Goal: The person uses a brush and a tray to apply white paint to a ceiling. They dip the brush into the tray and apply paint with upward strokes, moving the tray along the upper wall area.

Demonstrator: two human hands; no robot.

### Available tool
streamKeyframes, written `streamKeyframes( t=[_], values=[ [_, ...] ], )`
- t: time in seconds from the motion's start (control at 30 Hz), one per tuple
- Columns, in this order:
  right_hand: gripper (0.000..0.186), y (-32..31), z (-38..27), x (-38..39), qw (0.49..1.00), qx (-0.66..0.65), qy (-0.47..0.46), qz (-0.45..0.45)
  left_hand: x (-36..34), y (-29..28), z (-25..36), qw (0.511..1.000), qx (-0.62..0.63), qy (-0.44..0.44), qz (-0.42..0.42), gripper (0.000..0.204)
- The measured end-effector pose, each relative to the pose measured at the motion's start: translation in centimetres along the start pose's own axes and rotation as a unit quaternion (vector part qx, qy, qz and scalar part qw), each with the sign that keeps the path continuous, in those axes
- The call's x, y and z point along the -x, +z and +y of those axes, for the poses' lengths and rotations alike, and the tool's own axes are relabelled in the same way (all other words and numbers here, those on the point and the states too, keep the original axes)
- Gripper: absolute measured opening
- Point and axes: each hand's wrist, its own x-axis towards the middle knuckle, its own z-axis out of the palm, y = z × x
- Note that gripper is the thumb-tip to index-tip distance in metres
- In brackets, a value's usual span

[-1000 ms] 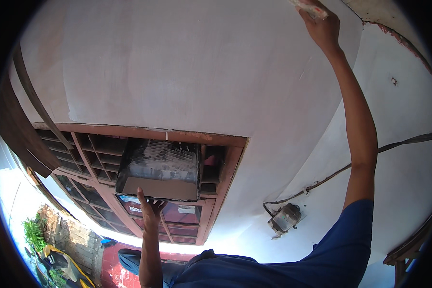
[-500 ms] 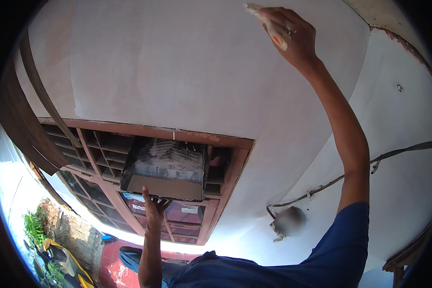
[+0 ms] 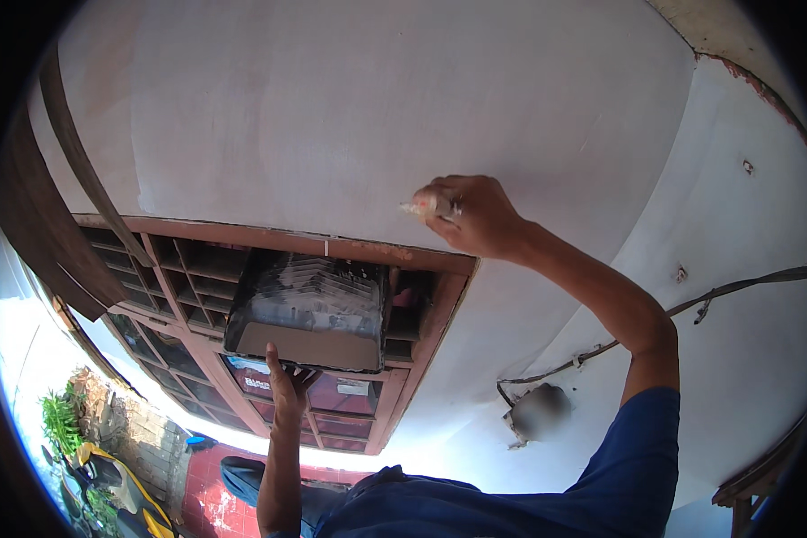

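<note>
White wall [image 3: 350, 117] coating under way: right hand [image 3: 475, 215] fingers grip a small applicator [image 3: 421, 208]; left hand [image 3: 287, 386], fingers spread, supports the tray [image 3: 309, 314]. Next stroke likely demands even pressure.

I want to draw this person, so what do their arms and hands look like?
Both hands are bare, no gloves. The right hand has a bare forearm and a short blue sleeve at the upper arm. The left hand also has a bare forearm. The shirt is blue.

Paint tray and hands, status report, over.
Left hand props paint tray from below. Right hand grips paint tool against white wall. Wooden vent frame just beneath.
</note>
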Motion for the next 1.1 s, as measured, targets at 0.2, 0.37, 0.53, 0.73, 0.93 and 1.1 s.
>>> streamKeyframes(
  t=[0.2, 0.37, 0.53, 0.73, 0.93, 1.1],
  values=[
    [0.021, -12.9, 9.2, -8.6, 0.965, 0.205, 0.041, 0.161, 0.1, 1.0, 0.2, 1.000, 0.001, -0.007, 0.010, 0.077],
    [0.015, -19.6, 10.8, -12.5, 0.830, 0.392, -0.146, 0.370, -0.1, 0.6, -0.1, 1.000, 0.012, -0.004, 0.017, 0.077],
    [0.013, -15.4, 10.1, -8.4, 0.866, 0.377, -0.131, 0.300, -0.1, 0.8, -0.2, 1.000, 0.015, 0.000, 0.012, 0.077],
    [0.037, -3.0, 2.7, 3.9, 0.975, 0.184, 0.008, 0.123, -0.4, 0.1, -0.8, 1.000, 0.004, 0.000, -0.003, 0.084],
    [0.027, -0.8, 0.7, 7.7, 0.993, -0.026, 0.100, -0.050, -0.2, -0.1, -0.1, 0.999, -0.014, -0.014, -0.026, 0.083],
    [0.018, -11.7, 9.1, 0.7, 0.978, 0.086, 0.059, 0.180, -0.5, -0.4, -0.4, 1.000, 0.001, -0.021, -0.021, 0.085]
  ],
)
